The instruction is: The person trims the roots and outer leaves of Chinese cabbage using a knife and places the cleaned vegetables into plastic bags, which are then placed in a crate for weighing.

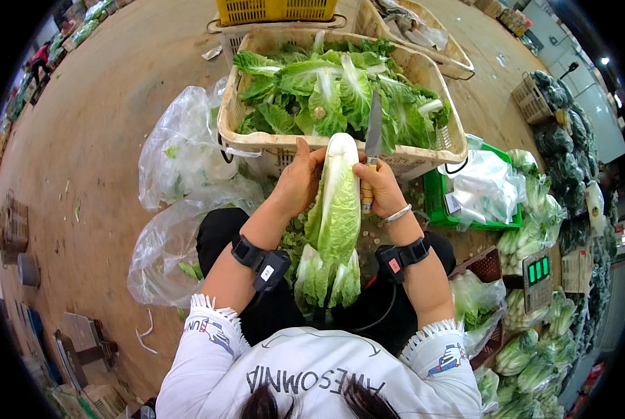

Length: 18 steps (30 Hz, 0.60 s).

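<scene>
A long head of leafy cabbage (338, 209) stands between my hands, its pale cut base pointing away from me and its green leaves toward my lap. My left hand (300, 176) is wrapped around its left side, the thumb up and the other fingers partly hidden behind it. In my right hand (382, 185) is a knife (374, 129), gripped by its light handle with the blade pointing up and away. The right thumb also touches the cabbage's right side. Just beyond lies a cream crate (340, 143) heaped with loose green leaves (326, 84).
Clear plastic bags (180, 153) lie at the left. To the right are a green crate (435, 199) holding white plastic bags, a scale with a lit display (537, 276), and piled cabbages (529, 363). Behind the leaf crate stand a yellow crate (277, 10) and another cream crate (452, 56).
</scene>
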### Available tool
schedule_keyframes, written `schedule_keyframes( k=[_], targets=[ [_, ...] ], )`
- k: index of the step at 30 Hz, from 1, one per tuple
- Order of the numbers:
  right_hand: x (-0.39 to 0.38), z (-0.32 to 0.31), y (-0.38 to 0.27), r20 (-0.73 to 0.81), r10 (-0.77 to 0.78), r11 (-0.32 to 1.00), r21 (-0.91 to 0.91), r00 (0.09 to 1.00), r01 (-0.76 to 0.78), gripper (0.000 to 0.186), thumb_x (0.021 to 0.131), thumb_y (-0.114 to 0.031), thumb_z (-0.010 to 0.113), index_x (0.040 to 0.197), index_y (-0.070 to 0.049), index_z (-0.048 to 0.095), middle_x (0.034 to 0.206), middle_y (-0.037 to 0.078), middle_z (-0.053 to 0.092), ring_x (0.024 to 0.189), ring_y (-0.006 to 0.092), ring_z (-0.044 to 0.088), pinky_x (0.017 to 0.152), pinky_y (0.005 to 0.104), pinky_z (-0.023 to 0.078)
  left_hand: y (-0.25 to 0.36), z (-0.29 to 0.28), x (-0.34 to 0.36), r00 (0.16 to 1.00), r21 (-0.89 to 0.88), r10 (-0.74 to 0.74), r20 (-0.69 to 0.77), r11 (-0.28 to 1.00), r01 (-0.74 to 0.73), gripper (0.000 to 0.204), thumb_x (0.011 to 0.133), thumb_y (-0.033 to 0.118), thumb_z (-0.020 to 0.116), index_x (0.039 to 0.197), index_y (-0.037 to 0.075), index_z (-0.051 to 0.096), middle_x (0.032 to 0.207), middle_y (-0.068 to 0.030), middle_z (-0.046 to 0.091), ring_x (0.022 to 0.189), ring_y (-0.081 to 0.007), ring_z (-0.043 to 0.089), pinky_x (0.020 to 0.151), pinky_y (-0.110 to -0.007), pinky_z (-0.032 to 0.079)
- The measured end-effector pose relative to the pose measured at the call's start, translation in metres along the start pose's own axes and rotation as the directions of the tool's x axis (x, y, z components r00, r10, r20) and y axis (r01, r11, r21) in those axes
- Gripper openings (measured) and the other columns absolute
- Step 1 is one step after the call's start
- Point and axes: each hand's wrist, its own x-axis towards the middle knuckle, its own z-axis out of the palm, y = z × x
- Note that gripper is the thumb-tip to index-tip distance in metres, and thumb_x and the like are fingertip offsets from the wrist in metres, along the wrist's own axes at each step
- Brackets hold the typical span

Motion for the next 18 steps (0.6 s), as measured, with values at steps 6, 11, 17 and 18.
schedule_keyframes(
  k=[6, 11, 17, 18],
  targets=[
    [-0.006, -0.009, 0.002, 0.191, 0.044, 0.959, 0.267, 0.981, -0.095, 0.027, 0.079, -0.015, 0.064, 0.1, -0.002, 0.054, 0.072, 0.002, 0.06, 0.051, 0.0074, 0.054, 0.041, 0.0194, 0.042, -0.015, -0.006, 0.004, 0.993, 0.268, -0.121, -0.002, 0.956, 0.117, 0.055, 0.093, 0.043, 0.034, 0.125, -0.001, 0.042, 0.119, -0.0086, 0.052, 0.107, -0.0169, 0.049, 0.093, -0.03, 0.037],
    [-0.009, -0.006, 0.0, -0.142, -0.162, 0.94, -0.324, 0.977, 0.108, 0.022, 0.079, -0.013, 0.064, 0.096, 0.0, 0.058, 0.076, 0.003, 0.062, 0.055, 0.0063, 0.055, 0.043, 0.0192, 0.042, -0.021, 0.008, -0.003, 0.995, 0.075, -0.085, 0.055, 0.994, 0.081, 0.05, 0.092, 0.039, 0.04, 0.126, 0.003, 0.041, 0.11, -0.0046, 0.053, 0.096, -0.013, 0.053, 0.081, -0.029, 0.045],
    [-0.017, -0.01, -0.014, -0.076, -0.175, 0.884, -0.451, 0.982, 0.123, 0.03, 0.079, -0.011, 0.063, 0.106, 0.0, 0.056, 0.091, 0.005, 0.061, 0.069, 0.0079, 0.058, 0.046, 0.0216, 0.045, -0.03, 0.007, 0.007, 1.0, 0.128, 0.018, 0.025, 0.992, -0.021, 0.055, 0.093, 0.046, 0.027, 0.126, 0.004, 0.039, 0.113, -0.0076, 0.052, 0.097, -0.0192, 0.051, 0.089, -0.036, 0.041],
    [-0.012, -0.023, -0.009, -0.072, -0.124, 0.928, -0.361, 0.99, 0.091, 0.03, 0.08, -0.011, 0.06, 0.108, 0.0, 0.055, 0.093, 0.006, 0.061, 0.072, 0.0094, 0.059, 0.05, 0.0226, 0.048, -0.028, 0.004, 0.007, 0.996, 0.092, -0.088, -0.019, 0.992, 0.089, 0.059, 0.093, 0.049, 0.023, 0.128, 0.005, 0.038, 0.116, -0.0071, 0.05, 0.1, -0.0192, 0.049, 0.09, -0.036, 0.039]
  ],
)
